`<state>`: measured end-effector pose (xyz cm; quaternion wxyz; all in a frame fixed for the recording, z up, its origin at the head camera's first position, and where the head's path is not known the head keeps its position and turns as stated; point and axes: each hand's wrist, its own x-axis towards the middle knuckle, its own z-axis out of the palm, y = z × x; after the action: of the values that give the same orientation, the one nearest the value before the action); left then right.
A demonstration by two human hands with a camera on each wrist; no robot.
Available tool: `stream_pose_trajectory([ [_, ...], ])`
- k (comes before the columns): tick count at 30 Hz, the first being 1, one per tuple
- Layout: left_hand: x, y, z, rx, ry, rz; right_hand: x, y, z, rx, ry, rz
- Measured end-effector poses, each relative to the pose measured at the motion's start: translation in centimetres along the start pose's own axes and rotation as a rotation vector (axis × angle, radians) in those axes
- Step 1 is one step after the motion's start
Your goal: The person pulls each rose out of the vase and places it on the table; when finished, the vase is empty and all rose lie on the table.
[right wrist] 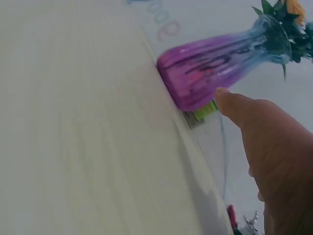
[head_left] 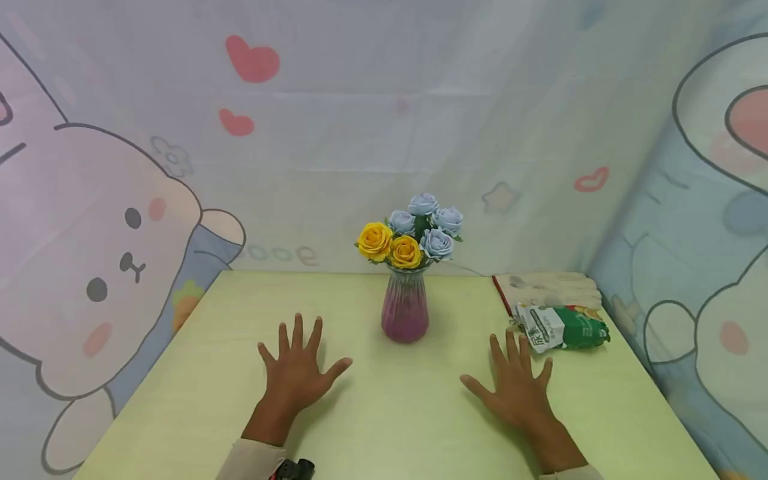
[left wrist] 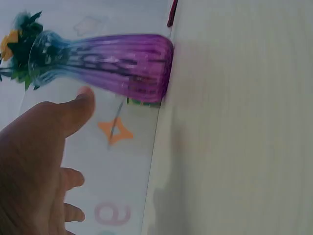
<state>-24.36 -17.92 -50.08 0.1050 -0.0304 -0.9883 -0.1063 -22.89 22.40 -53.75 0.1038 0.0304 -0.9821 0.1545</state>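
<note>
I rest my left hand [head_left: 296, 375] and right hand [head_left: 517, 387] flat on the table [head_left: 396, 427], fingers spread, holding nothing; the vase [head_left: 405, 308] stands upright between them, further back; ribbed glass, probably fragile and slick, top-heavy with roses [head_left: 413, 232]; I'd grip its narrow waist.

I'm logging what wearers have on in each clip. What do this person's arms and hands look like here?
Both hands are bare: no gloves, and no rings that I can make out. The left hand and right hand come out of light beige sleeves. A small black device with a red mark sits at the left sleeve's cuff.
</note>
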Motion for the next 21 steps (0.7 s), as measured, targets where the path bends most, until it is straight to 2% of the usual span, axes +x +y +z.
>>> stream_pose_trajectory([
  [5,1.2,1.9,-0.1,-0.15,0.105,0.05,0.9,-1.8,1.0,0.125,0.004,-0.089],
  [9,2.6,3.8,-0.3,-0.389,0.239,0.137,2.0,-2.8,2.0,0.256,0.023,-0.17],
  [13,3.8,5.5,-0.9,-0.66,0.321,0.201,3.2,-3.5,2.9,0.37,0.006,-0.183],
  [18,5.1,7.4,-1.7,-0.86,0.404,0.225,4.8,-4.4,3.7,0.398,0.0,-0.187],
  [21,5.8,8.6,-2.0,-0.947,0.416,0.208,5.8,-4.8,3.9,0.391,-0.005,-0.179],
])
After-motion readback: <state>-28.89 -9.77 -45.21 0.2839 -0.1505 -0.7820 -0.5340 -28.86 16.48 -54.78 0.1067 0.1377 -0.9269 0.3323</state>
